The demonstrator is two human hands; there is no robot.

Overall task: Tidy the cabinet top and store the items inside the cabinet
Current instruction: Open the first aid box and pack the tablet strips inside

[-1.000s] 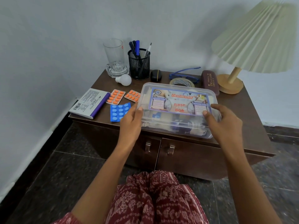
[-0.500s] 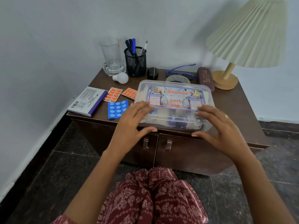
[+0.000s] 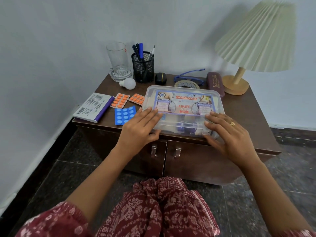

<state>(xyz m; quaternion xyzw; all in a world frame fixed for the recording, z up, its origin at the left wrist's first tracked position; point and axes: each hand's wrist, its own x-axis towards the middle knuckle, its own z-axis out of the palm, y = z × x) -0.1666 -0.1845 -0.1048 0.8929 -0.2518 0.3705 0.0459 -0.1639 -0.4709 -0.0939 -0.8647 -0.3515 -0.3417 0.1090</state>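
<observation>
- Two hands rest flat on the first-aid box (image 3: 183,108) at the cabinet top's (image 3: 253,115) front edge — left hand (image 3: 139,127) and right hand (image 3: 229,134), fingers spread, thumbs under the lid's front rim.
- Dark wood cabinet stands against a white wall, on a dark stone floor.
- Lid label reads "Medigold" and "FIRST AID BOX".

Clear, glossy plastic on the first aid box (image 3: 183,106), paper label on its lid; dark matt wood-look cabinet top (image 3: 248,113), 2 shiny metal door handles (image 3: 154,149), black wire-mesh pen holder (image 3: 143,67), pleated lampshade (image 3: 256,36).
</observation>
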